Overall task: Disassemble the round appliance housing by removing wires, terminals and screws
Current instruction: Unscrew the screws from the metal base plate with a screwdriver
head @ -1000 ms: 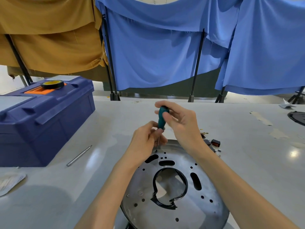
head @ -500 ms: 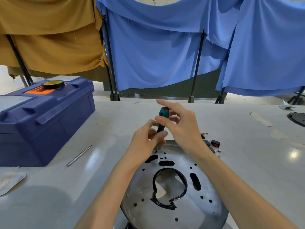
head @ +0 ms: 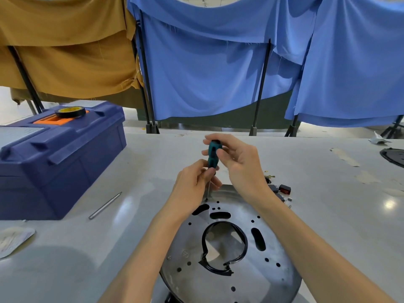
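Note:
The round metal housing point(head: 273, 278) lies flat on the table in front of me, with several holes, slots and a black ring round its middle opening. A teal-handled screwdriver point(head: 213, 154) stands upright, its thin shaft reaching down to the housing's far rim. My right hand point(head: 238, 165) pinches the handle's top with thumb and fingers. My left hand point(head: 194, 184) pinches the lower end of the handle and the shaft, fingers curled around it. The tip's contact point is partly hidden by my left fingers.
A dark blue toolbox point(head: 56, 158) with an orange latch and a tape roll point(head: 70, 111) stands at the left. A loose metal rod point(head: 105, 206) lies beside it. Small removed parts point(head: 282, 190) lie right of the housing. A black disc point(head: 393, 156) sits at the far right edge.
My right hand's fingers have shifted round the handle's top from frame to frame, as in turning it. My left hand stays at the shaft. The housing has not moved.

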The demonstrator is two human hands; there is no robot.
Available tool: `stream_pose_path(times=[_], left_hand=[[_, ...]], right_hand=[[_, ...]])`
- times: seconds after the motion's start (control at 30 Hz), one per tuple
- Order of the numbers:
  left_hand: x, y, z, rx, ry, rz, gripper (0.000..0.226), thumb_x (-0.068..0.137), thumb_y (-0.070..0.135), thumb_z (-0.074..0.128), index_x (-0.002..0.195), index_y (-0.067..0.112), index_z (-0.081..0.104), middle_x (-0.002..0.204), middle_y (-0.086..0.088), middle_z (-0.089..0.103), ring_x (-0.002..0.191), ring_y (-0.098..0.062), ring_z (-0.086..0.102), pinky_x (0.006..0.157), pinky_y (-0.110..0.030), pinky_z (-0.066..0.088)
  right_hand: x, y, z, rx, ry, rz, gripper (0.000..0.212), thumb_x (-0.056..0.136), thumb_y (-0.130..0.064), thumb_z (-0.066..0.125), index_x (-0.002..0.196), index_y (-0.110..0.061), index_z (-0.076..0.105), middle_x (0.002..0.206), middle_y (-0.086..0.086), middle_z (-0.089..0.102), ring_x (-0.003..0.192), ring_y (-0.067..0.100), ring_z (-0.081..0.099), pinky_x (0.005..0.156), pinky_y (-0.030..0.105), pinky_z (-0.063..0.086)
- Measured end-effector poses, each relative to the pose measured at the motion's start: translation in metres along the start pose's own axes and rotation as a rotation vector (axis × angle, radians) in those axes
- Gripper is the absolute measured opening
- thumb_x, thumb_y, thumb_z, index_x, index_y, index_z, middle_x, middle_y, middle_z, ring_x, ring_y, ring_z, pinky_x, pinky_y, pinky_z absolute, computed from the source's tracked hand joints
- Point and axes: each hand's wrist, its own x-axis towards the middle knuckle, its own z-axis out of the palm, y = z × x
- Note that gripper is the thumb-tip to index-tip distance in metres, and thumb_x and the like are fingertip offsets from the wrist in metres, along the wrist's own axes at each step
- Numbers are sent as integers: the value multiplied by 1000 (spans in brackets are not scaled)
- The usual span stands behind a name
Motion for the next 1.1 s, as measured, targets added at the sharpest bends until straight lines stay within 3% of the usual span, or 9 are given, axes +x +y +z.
stream_pose_path(times=[0.1,0.27,0.47,0.57,0.63,0.7,0.8,0.97,1.1], left_hand=[[0,3,-1,8,50,-18,17,92,25,61,104,14,56,72,-3,70,65,-16,68,66,-39,57],[-3,2,0,-101,-32,-45,15,100,15,45,108,17,58,83,-4,73,83,-27,69,78,-52,55],[-1,0,-1,39,66,0,22,85,26,69,101,16,57,70,0,71,64,-16,68,60,-32,54],[-3,1,0,-26,-21,-2,21,99,18,48,116,16,60,86,1,74,85,-16,71,76,-36,58],[-2,2,1,-62,-18,-42,18,100,11,44,108,12,61,82,0,74,83,-23,71,77,-45,57],[1,0,1,-30,28,-37,8,96,14,54,101,13,60,73,1,72,71,-20,70,69,-40,58],[-2,2,0,-47,63,-44,20,89,20,66,102,11,55,71,-3,71,65,-22,68,61,-32,57],[-2,1,0,-95,11,-38,17,100,12,46,105,11,62,82,-8,73,77,-23,71,73,-37,59],[0,1,0,-62,89,-55,22,85,21,69,102,12,58,69,-7,71,64,-25,68,64,-35,57]], right_hand=[[0,1,3,-117,-4,-13,35,85,-11,70,115,-29,67,108,1,56,97,8,59,91,26,50],[2,1,-1,-15,44,20,43,89,12,53,120,-16,65,104,4,70,95,11,68,86,21,54],[-1,3,3,-158,19,22,42,80,-22,76,120,-30,65,106,-1,60,93,6,59,89,24,51],[1,2,-2,-79,55,23,51,87,-2,66,129,-29,57,100,2,70,90,7,67,87,21,54],[0,1,-2,-39,20,15,44,90,8,55,122,-20,60,104,6,69,93,14,69,88,32,57],[-1,1,2,-78,-4,0,34,91,-1,59,117,-21,63,110,6,62,99,16,64,91,37,55],[0,3,3,-166,38,-3,39,84,-15,72,120,-30,65,108,1,53,94,7,56,89,24,51],[1,3,-1,-73,41,15,43,91,9,53,118,-22,65,107,1,70,99,12,66,88,25,54],[0,4,2,-126,-18,1,36,84,-17,72,117,-29,65,108,-5,59,96,4,59,87,20,52]])
